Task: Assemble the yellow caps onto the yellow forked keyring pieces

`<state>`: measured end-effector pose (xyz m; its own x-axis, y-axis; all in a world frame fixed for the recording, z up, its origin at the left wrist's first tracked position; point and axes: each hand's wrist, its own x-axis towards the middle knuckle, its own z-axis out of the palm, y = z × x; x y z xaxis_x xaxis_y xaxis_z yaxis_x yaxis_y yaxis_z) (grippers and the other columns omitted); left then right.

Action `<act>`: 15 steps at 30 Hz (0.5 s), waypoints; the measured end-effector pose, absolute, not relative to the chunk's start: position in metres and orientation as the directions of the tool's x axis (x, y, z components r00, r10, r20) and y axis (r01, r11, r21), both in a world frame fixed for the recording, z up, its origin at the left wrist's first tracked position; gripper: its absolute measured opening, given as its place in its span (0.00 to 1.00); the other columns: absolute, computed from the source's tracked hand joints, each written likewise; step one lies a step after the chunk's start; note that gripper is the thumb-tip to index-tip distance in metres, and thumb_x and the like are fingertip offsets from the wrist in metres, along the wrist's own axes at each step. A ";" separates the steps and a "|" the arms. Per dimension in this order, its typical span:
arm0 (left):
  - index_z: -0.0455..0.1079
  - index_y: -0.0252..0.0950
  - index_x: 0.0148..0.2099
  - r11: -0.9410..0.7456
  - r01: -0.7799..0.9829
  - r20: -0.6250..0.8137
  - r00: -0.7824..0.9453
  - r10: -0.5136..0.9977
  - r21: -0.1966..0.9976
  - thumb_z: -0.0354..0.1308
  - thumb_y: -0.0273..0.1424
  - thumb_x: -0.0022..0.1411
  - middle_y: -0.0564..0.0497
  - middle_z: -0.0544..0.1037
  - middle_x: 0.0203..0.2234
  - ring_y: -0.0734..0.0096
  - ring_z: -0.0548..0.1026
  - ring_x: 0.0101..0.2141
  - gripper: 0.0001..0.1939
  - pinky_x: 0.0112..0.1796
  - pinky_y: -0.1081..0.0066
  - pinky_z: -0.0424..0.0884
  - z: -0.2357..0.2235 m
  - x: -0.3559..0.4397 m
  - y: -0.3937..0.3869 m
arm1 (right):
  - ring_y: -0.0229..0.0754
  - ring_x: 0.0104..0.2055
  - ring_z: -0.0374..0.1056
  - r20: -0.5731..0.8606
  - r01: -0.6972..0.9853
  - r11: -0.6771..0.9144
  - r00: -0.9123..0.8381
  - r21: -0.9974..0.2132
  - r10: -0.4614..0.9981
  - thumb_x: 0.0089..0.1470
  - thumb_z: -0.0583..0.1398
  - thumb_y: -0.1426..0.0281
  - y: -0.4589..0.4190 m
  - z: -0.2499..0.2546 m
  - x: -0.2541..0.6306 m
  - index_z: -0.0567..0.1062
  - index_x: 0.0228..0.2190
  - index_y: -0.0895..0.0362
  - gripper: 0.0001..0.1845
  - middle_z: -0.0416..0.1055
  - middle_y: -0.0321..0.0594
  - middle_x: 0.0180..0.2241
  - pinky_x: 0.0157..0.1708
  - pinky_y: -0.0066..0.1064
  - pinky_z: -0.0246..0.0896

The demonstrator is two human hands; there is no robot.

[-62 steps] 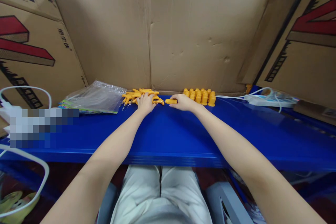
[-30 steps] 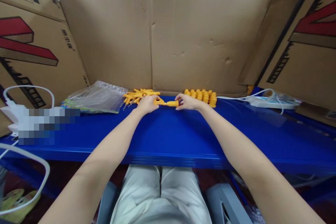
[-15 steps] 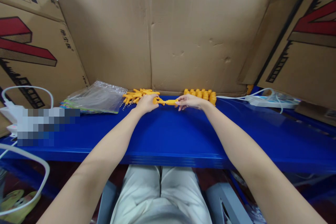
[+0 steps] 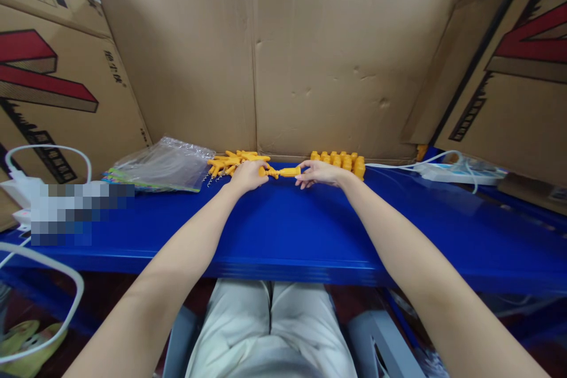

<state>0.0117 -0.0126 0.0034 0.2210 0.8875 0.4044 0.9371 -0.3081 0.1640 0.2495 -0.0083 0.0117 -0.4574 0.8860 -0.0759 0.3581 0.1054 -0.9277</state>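
Observation:
A yellow plastic corkscrew point(image 4: 287, 172) lies level between my two hands, a little above the blue shelf. My left hand point(image 4: 248, 176) is closed around its left end, which the fingers partly hide. At the other end, my right hand point(image 4: 319, 173) has thumb and fingertips closed at the tip of its tube-like part. Behind my left hand is a pile of yellow corkscrews point(image 4: 228, 160), some showing bare metal spirals. Rows of yellow plastic pieces point(image 4: 343, 161) stand just behind my right hand; part of them is hidden.
Clear plastic bags point(image 4: 166, 165) lie left of the pile. A white power strip point(image 4: 458, 171) with cables is at the right, and white plugs and cords point(image 4: 20, 189) at the left. A tall cardboard sheet point(image 4: 332, 71) closes off the back of the blue shelf point(image 4: 287, 230).
My right fingertips have shifted slightly, and more of the corkscrew's right end shows. My left hand keeps its hold. The whole view has moved a few pixels.

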 end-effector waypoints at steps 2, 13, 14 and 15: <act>0.74 0.40 0.52 -0.312 0.935 0.406 0.222 0.886 0.168 0.59 0.32 0.54 0.48 0.80 0.43 0.57 0.76 0.46 0.21 0.48 0.64 0.70 0.003 0.011 -0.013 | 0.34 0.25 0.71 -0.091 0.375 0.101 -0.461 -0.922 0.883 0.54 0.65 0.66 -0.009 0.012 0.249 0.68 0.33 0.58 0.11 0.76 0.40 0.28 0.29 0.25 0.67; 0.73 0.40 0.51 -0.281 0.939 0.399 0.185 0.898 0.198 0.60 0.33 0.53 0.48 0.81 0.36 0.59 0.77 0.39 0.21 0.42 0.66 0.71 0.005 0.012 -0.014 | 0.30 0.12 0.56 -0.179 0.381 -0.014 -0.402 -0.925 0.898 0.58 0.46 0.41 -0.005 0.004 0.240 0.71 0.24 0.59 0.35 0.65 0.37 0.14 0.13 0.22 0.51; 0.73 0.40 0.51 -0.283 0.938 0.396 0.186 0.899 0.202 0.60 0.33 0.53 0.48 0.81 0.36 0.58 0.77 0.39 0.21 0.42 0.66 0.71 0.004 0.012 -0.014 | 0.29 0.12 0.55 -0.184 0.384 -0.019 -0.398 -0.923 0.899 0.58 0.45 0.41 -0.005 0.004 0.239 0.70 0.24 0.59 0.35 0.64 0.37 0.13 0.11 0.21 0.48; 0.73 0.40 0.51 -0.282 0.937 0.393 0.184 0.901 0.207 0.60 0.33 0.53 0.48 0.81 0.35 0.58 0.77 0.39 0.21 0.42 0.65 0.71 0.004 0.012 -0.013 | 0.29 0.11 0.54 -0.192 0.387 -0.026 -0.398 -0.922 0.897 0.58 0.45 0.41 -0.005 0.004 0.239 0.71 0.24 0.59 0.36 0.64 0.37 0.13 0.10 0.21 0.46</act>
<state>0.0116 -0.0134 0.0041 0.1845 0.9009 0.3929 0.9367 -0.2822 0.2073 0.2393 -0.0047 0.0043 -0.3975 0.8972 -0.1923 0.3869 -0.0262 -0.9217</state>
